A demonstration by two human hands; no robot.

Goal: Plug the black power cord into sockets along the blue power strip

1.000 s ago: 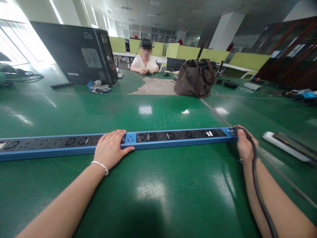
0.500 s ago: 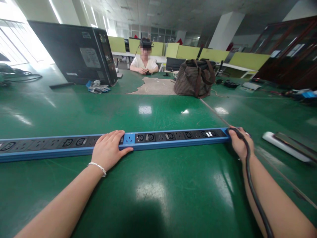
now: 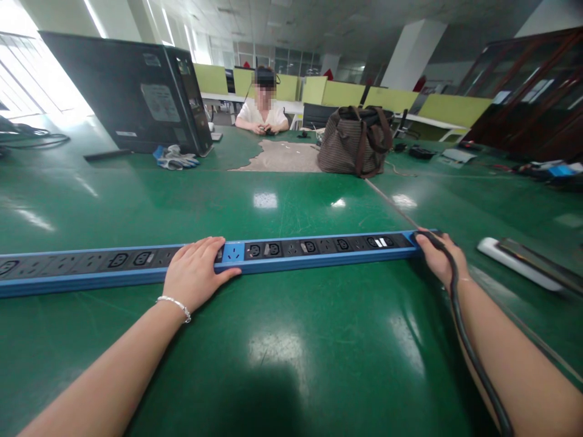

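A long blue power strip (image 3: 291, 250) with a row of black sockets and one blue socket lies across the green table, its left end out of view. My left hand (image 3: 191, 267) is closed over the strip near the blue socket, fingers over the far edge and thumb along the near side. At the strip's right end, my right hand (image 3: 441, 258) is wrapped round the end where a thick black cable (image 3: 475, 364) comes out. That cable runs back over my right forearm and out of the frame's bottom. The fingertips of my right hand are partly hidden.
A black computer case (image 3: 122, 91) stands at the back left, with work gloves (image 3: 175, 158) before it. A brown bag (image 3: 348, 142) sits farther back. To the right lies a white and dark bar-shaped object (image 3: 523, 264). A person (image 3: 262, 115) sits across the table.
The whole view has shifted slightly, so things appear a little further left and up. Both hands keep the same places on the power strip.
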